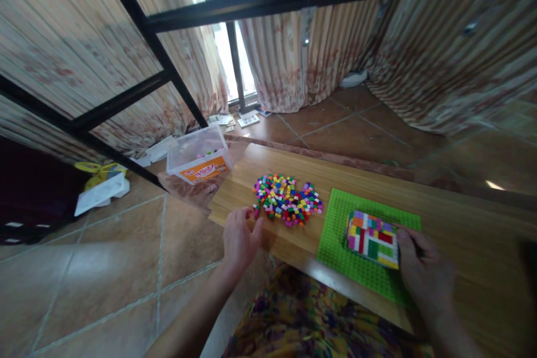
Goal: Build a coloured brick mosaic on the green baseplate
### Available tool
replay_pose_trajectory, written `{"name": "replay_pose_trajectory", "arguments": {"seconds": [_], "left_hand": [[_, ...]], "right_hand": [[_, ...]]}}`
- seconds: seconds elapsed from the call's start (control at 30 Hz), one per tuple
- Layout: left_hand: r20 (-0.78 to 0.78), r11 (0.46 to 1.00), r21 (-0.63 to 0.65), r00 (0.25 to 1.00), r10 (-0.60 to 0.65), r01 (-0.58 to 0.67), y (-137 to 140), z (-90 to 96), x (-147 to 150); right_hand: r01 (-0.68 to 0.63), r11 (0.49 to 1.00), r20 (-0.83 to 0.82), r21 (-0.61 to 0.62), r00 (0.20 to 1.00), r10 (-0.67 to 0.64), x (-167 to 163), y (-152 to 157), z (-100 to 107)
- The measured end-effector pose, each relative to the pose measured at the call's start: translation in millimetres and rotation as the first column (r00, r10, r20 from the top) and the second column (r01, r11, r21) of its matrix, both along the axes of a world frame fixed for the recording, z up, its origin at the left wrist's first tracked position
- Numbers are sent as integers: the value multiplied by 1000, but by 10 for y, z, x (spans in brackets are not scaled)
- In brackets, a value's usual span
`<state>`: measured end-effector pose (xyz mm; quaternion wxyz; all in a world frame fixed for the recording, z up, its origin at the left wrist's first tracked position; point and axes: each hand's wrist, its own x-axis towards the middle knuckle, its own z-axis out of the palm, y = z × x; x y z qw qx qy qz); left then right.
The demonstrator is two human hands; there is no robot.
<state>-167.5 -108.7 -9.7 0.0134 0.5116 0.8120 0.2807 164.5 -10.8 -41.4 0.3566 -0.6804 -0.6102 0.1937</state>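
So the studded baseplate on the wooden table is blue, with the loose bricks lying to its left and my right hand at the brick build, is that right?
Not quite: the baseplate is green, not blue, as the head view shows. The loose bricks, right hand and brick build are as you said.

One head-worn view, forward and down across the wooden table (470, 224) from close by.

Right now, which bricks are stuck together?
The colourful block over the green baseplate, with the right hand at its edge. The bricks by the left hand lie loose in a pile.
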Motion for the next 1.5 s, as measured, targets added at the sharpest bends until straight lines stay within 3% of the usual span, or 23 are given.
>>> {"name": "replay_pose_trajectory", "arguments": {"seconds": [0.1,0.23,0.43,0.57,0.67,0.77,0.83,1.03,1.23,1.37,1.5], "left_hand": [[-65,994,-111,998,-8,1,89,-58,-115],[-76,992,-126,997,-25,15,199,-102,-99],[57,988,18,987,-153,152,210,25,40],[171,942,93,927,-334,322,216,222,328],[187,868,122,848,-496,481,257,349,606],[192,788,159,764,-616,595,304,430,856],[192,741,176,715,-672,648,330,463,980],[201,702,193,673,-712,685,376,503,1148],[183,674,209,649,-739,709,412,495,1211],[174,693,203,671,-721,692,419,461,1263],[209,720,205,689,-694,663,406,431,1297]], "right_hand": [[-4,1000,7,-18,1000,4,-15,-13,39],[1,1000,-21,-1,1000,-1,-35,-20,44],[22,1000,-97,21,995,-20,-4,4,-4],[78,986,-58,146,996,-70,-133,-117,252],[-162,951,16,263,986,164,-388,-284,536],[-441,849,52,291,893,446,-640,-410,682],[-480,828,47,288,871,489,-727,-453,684],[-421,872,-1,251,900,435,-658,-507,609],[-414,871,57,264,909,414,-607,-531,616],[-371,890,77,266,928,365,-628,-557,619],[-294,919,-26,264,950,311,-611,-572,630]]}}
